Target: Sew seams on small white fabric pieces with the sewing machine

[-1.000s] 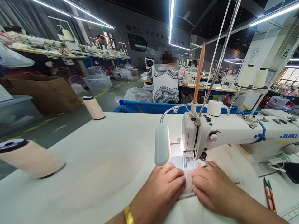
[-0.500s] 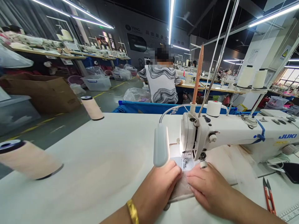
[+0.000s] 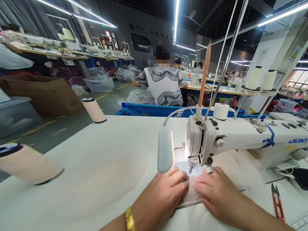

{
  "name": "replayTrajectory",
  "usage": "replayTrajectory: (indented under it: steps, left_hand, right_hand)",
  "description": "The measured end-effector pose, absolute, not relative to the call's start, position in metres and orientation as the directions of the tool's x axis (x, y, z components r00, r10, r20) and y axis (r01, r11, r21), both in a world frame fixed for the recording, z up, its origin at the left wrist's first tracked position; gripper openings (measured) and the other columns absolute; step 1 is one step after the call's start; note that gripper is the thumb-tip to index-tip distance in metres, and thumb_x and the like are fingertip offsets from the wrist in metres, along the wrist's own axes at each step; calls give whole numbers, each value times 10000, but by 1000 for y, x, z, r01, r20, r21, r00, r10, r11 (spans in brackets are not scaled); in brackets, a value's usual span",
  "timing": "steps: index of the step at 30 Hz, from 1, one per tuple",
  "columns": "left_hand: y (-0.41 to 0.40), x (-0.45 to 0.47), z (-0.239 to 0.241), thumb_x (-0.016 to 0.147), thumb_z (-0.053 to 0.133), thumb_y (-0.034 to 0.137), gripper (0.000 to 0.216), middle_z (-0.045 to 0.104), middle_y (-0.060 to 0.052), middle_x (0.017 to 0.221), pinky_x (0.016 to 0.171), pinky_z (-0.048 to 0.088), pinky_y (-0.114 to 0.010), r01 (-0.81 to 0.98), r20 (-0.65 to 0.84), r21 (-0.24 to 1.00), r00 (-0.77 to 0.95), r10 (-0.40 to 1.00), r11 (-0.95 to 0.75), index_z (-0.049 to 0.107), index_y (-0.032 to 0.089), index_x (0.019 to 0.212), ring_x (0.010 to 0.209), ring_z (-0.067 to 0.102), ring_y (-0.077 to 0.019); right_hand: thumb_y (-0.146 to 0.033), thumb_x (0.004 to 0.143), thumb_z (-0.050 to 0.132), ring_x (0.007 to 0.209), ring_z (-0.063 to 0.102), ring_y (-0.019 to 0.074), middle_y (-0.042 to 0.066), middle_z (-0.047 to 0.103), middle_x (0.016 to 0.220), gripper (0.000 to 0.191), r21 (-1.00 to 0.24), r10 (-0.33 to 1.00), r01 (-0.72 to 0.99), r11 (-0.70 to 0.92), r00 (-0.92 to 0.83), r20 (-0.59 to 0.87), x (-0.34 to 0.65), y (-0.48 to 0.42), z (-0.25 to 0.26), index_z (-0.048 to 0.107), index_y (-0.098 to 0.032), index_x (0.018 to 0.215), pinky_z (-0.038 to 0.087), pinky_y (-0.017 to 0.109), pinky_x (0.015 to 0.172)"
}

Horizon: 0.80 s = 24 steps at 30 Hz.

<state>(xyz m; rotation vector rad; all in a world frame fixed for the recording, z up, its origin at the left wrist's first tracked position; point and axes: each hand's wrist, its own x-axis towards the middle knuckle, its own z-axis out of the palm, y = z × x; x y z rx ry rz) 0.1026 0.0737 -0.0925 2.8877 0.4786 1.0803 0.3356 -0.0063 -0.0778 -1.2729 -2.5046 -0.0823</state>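
Sheer pale fabric point(image 3: 192, 192) lies under the needle area of a white sewing machine point(image 3: 196, 141) and spreads out to the right beneath its arm. My left hand point(image 3: 168, 187), with a gold bracelet at the wrist, is closed on the fabric just left of the presser foot point(image 3: 191, 168). On the other side, my right hand point(image 3: 215, 192) grips the same fabric, its fingers curled and the tips close to the foot. A narrow strip of fabric shows between the two hands. The lit lamp point(image 3: 165, 150) hangs just above my left fingers.
Two peach thread cones point(image 3: 30, 165) lean at the table's left. Red-handled thread snips point(image 3: 278, 202), a ruler point(image 3: 299, 221) and a black phone point(image 3: 302, 178) lie at the right. A pencil point(image 3: 205, 75) stands on the machine. Ahead, a co-worker point(image 3: 165, 83) sits facing away.
My left hand has shifted slightly, its fingers bunched closer to the foot. My right hand has edged a little to the right. The co-worker ahead has leaned left.
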Motion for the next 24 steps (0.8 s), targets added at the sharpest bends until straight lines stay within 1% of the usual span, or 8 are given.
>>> replayTrajectory:
  steps: [2, 6, 10, 14, 21, 24]
  left_hand:
    - [71, 102, -86, 1080, 400, 100, 357, 741, -50, 891, 722, 524, -347, 254, 620, 119, 736, 272, -960, 720, 221, 979, 807, 631, -219]
    - [65, 100, -74, 1078, 404, 79, 366, 753, -36, 850, 749, 547, -349, 259, 574, 137, 766, 290, -956, 732, 228, 1014, 787, 642, -213]
    - [67, 101, -78, 1060, 437, 74, 336, 758, -37, 856, 759, 550, -349, 267, 578, 133, 761, 293, -955, 716, 229, 954, 796, 658, -215]
    - [72, 102, -86, 1046, 442, 79, 327, 756, -45, 856, 751, 542, -354, 264, 622, 119, 732, 279, -957, 676, 225, 870, 795, 664, -221]
    - [74, 101, -75, 1065, 417, 82, 342, 760, -47, 868, 766, 560, -377, 304, 567, 119, 761, 316, -945, 641, 204, 838, 821, 680, -232]
    - [75, 103, -73, 1082, 406, 97, 364, 750, -44, 850, 788, 567, -386, 322, 558, 124, 759, 334, -939, 673, 207, 861, 829, 688, -235]
  right_hand:
    - [-84, 942, 602, 867, 522, 228, 10, 720, 976, 149, -86, 767, 794, 602, -545, 338, 336, -6, -79, 649, -212, 1004, 370, 368, 804]
    - [-74, 907, 629, 862, 515, 228, 9, 713, 947, 149, -68, 753, 791, 608, -546, 368, 337, -5, -79, 641, -208, 973, 356, 365, 794]
    - [-80, 913, 641, 860, 516, 227, 5, 717, 948, 139, -59, 751, 793, 607, -548, 368, 337, -5, -79, 637, -208, 969, 360, 368, 809]
    - [-77, 922, 626, 852, 519, 230, 6, 725, 954, 146, -68, 765, 802, 594, -536, 357, 335, -3, -80, 628, -213, 972, 361, 373, 794]
    - [-57, 923, 582, 849, 527, 237, 18, 718, 928, 162, -73, 762, 812, 579, -508, 401, 333, 1, -82, 587, -217, 902, 394, 373, 803]
    - [-49, 910, 578, 844, 523, 241, 37, 737, 994, 168, -67, 755, 817, 573, -495, 431, 333, 3, -82, 590, -217, 899, 407, 377, 796]
